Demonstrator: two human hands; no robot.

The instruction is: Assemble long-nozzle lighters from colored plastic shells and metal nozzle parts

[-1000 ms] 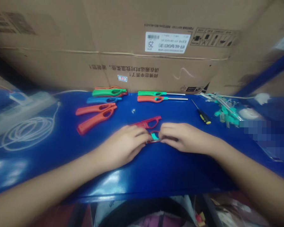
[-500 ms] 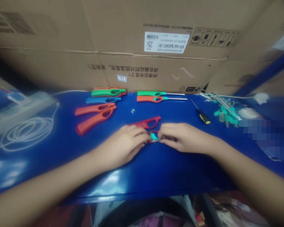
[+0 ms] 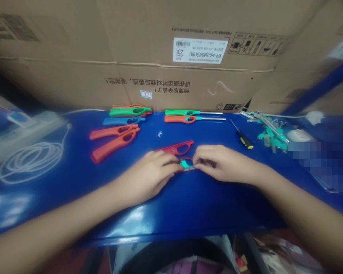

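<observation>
My left hand point(image 3: 148, 173) and my right hand point(image 3: 223, 163) meet at the middle of the blue table point(image 3: 74, 179), fingers pinched on a red lighter shell with a teal trigger point(image 3: 185, 164). Most of that shell is hidden under my fingers. A second red shell half point(image 3: 178, 147) lies just behind it, touching my left fingertips.
Orange, blue and green lighter shells point(image 3: 118, 127) lie at the back left, two finished lighters point(image 3: 193, 115) beside them. A black-and-yellow screwdriver point(image 3: 242, 137) and teal parts point(image 3: 270, 133) sit right. A white cable coil point(image 3: 31, 160) lies left. A cardboard box point(image 3: 171, 53) walls the back.
My hands stay on the red shell; the right fingers have shifted slightly. The view has drifted a little.
</observation>
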